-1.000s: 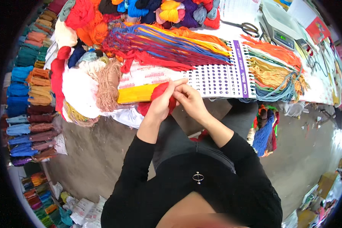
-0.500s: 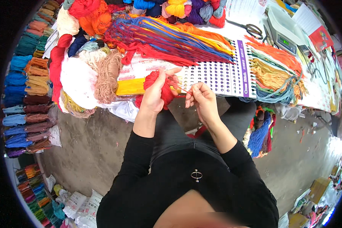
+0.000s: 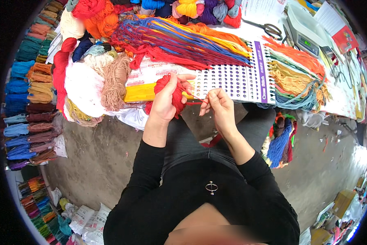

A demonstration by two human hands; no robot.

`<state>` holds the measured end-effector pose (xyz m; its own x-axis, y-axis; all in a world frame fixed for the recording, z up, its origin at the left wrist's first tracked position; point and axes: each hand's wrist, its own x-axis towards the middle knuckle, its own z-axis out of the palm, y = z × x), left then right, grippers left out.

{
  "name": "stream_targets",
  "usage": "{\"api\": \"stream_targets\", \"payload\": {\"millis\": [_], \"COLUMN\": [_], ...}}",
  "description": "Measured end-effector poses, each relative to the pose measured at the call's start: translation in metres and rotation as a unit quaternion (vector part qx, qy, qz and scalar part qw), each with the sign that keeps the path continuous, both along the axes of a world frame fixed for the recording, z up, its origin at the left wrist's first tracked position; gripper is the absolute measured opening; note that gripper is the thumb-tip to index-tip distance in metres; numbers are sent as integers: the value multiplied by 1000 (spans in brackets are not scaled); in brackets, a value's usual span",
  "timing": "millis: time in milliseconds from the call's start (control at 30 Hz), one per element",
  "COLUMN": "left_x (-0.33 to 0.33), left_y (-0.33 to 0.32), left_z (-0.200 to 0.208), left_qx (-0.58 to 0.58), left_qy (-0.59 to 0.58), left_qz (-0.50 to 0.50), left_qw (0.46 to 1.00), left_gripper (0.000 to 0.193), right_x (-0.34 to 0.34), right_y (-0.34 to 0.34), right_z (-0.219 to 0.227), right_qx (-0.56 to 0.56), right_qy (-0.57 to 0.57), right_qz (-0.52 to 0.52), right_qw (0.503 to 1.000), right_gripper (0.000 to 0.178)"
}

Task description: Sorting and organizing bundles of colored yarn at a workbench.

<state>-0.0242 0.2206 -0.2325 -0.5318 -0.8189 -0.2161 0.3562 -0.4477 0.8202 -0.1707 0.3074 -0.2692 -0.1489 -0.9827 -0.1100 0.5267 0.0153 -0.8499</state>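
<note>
A bundle of red thread (image 3: 177, 100) rests in my left hand (image 3: 163, 105), its thumb and fingers curled round it at the table's near edge. Just to the right, my right hand (image 3: 220, 109) pinches red strands between thumb and fingertips. A few thin strands run across the short gap between the two hands. Behind them lies a white thread card (image 3: 226, 85) with rows of punched holes and a purple strip. Long blue, dark red, orange and yellow threads (image 3: 183, 43) hang from its far holes, spread toward the left.
Orange, green, gold and blue-grey threads (image 3: 295, 79) lie right of the card. Black scissors (image 3: 269, 28) and a digital scale (image 3: 308, 41) sit farther back. White (image 3: 83, 87) and brown skeins (image 3: 116, 83) are heaped at left. Below the table hangs a blue thread bundle (image 3: 279, 143).
A red strand now shows lower between my hands, running straight from the bundle to my right hand. Both hands have stayed almost in place.
</note>
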Motion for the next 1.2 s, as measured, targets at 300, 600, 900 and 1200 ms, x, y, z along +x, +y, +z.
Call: {"api": "stream_targets", "payload": {"millis": [300, 600, 900, 1200], "left_x": [5, 5, 24, -9], "left_y": [-4, -1, -9, 22], "left_z": [-1, 11, -21, 7], "left_qx": [10, 34, 16, 8], "left_qy": [17, 18, 131, 42], "left_qz": [15, -26, -212, -122], "left_qw": [1000, 999, 968, 992], "left_gripper": [52, 55, 68, 50], "right_x": [-3, -3, -6, 8], "right_y": [2, 6, 9, 0], "right_z": [2, 7, 19, 22], "right_qx": [-15, 11, -48, -15], "right_qy": [33, 6, -173, 101], "right_qz": [0, 10, 37, 3], "right_qw": [999, 1000, 983, 995], "right_gripper": [21, 22, 20, 13]}}
